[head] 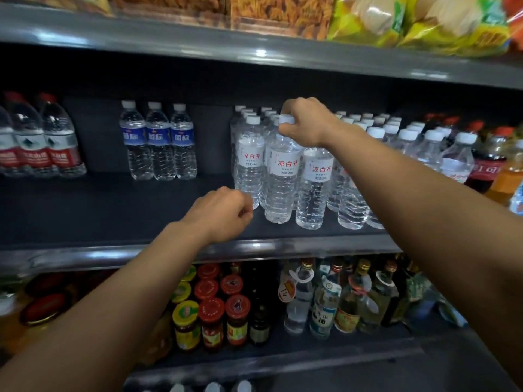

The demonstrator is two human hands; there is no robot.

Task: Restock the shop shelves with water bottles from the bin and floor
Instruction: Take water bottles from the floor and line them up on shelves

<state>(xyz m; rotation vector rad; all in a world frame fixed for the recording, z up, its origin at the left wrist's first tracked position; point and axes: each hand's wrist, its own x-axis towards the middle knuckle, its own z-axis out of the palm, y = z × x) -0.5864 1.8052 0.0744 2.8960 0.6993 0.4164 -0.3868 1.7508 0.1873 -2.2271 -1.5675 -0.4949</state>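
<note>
The right hand (304,121) grips the cap of a water bottle (281,176) near the shelf (113,210) front edge. The left hand (223,212) is curled, holding nothing. Releasing the bottle while tilted risks toppling neighbouring bottles (314,188) off that edge.

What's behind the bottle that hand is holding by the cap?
Behind the held bottle, gripped at the cap by the right hand, stand rows of white-capped bottles running toward the shelf's back. Only their caps show; how far the rows go is hidden.

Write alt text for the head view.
A person's right hand grips the cap of a white-labelled water bottle standing on a shop shelf among matching bottles. The left hand, fingers curled, holds nothing.
</note>
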